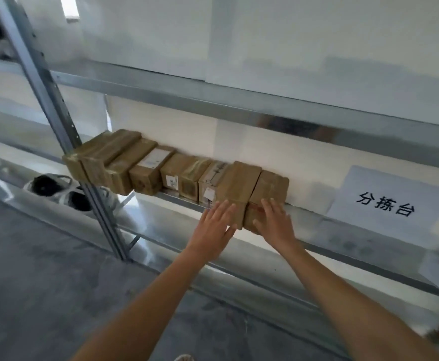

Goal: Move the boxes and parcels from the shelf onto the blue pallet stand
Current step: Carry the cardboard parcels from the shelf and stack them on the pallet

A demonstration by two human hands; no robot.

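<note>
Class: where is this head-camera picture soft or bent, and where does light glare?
Head view: motion blur softens the boxes and both hands, left hand, right hand; wide-angle bends the shelf rails; glare on the metal below.

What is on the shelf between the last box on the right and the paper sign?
Nothing: in the head view the shelf is bare between the rightmost box and the paper sign.

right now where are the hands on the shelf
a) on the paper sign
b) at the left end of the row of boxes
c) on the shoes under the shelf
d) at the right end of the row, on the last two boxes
d: the left hand lies with straight fingers on the second-to-last box and the right hand on the last box, at the row's right end.
</note>
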